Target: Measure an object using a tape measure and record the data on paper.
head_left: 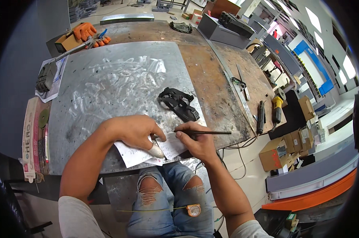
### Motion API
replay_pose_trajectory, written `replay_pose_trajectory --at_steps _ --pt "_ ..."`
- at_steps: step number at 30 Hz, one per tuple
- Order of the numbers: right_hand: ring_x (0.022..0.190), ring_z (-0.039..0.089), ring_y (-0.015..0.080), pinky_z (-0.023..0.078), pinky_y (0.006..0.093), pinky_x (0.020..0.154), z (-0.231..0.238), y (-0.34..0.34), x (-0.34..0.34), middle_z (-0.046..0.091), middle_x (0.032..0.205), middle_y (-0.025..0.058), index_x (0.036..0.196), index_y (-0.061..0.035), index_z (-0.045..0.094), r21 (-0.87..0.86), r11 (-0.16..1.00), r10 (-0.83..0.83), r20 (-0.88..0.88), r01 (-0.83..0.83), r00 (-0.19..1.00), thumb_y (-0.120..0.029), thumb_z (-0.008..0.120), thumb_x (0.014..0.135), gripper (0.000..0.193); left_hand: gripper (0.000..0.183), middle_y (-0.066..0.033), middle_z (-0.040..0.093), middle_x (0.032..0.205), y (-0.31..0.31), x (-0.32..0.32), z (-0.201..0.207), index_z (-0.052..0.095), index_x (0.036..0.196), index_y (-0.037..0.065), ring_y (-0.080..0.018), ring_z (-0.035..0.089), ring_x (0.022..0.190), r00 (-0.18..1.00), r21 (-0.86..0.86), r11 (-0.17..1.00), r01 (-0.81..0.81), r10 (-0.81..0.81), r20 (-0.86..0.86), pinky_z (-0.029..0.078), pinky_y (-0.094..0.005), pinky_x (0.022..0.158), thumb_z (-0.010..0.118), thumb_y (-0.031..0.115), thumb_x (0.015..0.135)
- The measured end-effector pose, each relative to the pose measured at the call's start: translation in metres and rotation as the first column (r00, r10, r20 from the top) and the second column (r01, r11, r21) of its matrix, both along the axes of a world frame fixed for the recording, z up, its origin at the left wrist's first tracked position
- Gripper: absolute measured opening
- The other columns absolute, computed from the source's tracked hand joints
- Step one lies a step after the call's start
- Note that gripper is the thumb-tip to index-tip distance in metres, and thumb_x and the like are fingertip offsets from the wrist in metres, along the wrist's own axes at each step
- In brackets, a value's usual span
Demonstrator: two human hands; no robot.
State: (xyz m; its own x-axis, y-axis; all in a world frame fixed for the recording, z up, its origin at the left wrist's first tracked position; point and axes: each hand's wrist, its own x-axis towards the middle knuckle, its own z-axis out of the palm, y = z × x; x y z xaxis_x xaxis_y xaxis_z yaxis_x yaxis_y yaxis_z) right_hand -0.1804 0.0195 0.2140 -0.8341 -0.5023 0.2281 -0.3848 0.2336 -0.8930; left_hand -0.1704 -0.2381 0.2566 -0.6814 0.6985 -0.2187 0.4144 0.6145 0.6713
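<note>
My left hand (137,133) rests on handwritten white paper sheets (131,156) at the table's near edge. Its fingers are bent and pinned against the sheets, and a whitish patch covers the thumb. Close by on the right, my right hand (197,143) is closed around a slim black pencil (215,132), held almost level over another paper sheet (172,146). Whether the tip touches the paper I cannot tell. Just beyond both hands lies a black plastic strap-like piece (179,104) on the metal sheet (120,79).
A tape measure (193,210) lies on my lap, its tape drawn out leftward. A yellow angle grinder (277,108) with cables sits at the right table edge. Orange gloves (84,31) are at the far left, a long cardboard box (30,139) at the near left. Cardboard boxes (272,152) stand right.
</note>
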Motion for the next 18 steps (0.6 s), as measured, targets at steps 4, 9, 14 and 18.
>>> replay_pose_trajectory --at_steps 4,9,14,18 --pt "0.072 0.058 0.0063 0.046 0.0240 0.064 -0.003 -0.001 -0.002 0.066 0.078 0.0005 0.092 -0.0003 0.065 0.008 0.999 -0.053 0.046 0.053 0.998 -0.011 0.070 0.092 0.012 0.061 -0.0199 0.075 0.102 -0.005 0.004 -0.005 0.071 0.125 0.009 -0.0352 0.072 0.095 1.000 0.035 0.999 -0.027 0.027 -0.011 0.055 -0.0409 0.082 0.081 0.049 0.080" --pt "0.070 0.054 0.0058 0.045 0.0238 0.064 -0.007 -0.002 -0.003 0.063 0.076 0.0003 0.087 -0.0012 0.063 0.060 0.998 0.013 0.083 -0.018 0.996 -0.012 0.071 0.091 0.013 0.062 -0.0200 0.075 0.100 0.007 0.016 0.007 0.071 0.126 0.010 -0.0362 0.072 0.092 0.999 -0.006 0.999 -0.039 0.039 -0.035 0.056 -0.0414 0.080 0.080 0.051 0.079" --pt "0.069 0.053 0.0059 0.044 0.0246 0.062 -0.016 0.001 -0.008 0.061 0.074 -0.0005 0.084 -0.0019 0.062 0.094 0.995 0.037 0.063 -0.043 0.997 -0.011 0.072 0.090 0.015 0.064 -0.0209 0.075 0.105 0.006 0.014 0.001 0.072 0.124 0.007 -0.0369 0.072 0.095 0.999 -0.046 0.999 -0.019 0.017 -0.042 0.056 -0.0411 0.082 0.079 0.052 0.079" --pt "0.067 0.051 0.0066 0.042 0.0266 0.058 -0.010 -0.002 -0.007 0.059 0.071 -0.0006 0.079 -0.0025 0.059 0.176 0.981 0.069 0.071 -0.081 0.995 -0.011 0.072 0.090 0.019 0.066 -0.0221 0.074 0.108 0.004 0.013 -0.004 0.072 0.124 0.005 -0.0366 0.072 0.097 0.999 -0.012 0.999 -0.038 0.038 0.012 0.056 -0.0405 0.084 0.079 0.054 0.079"
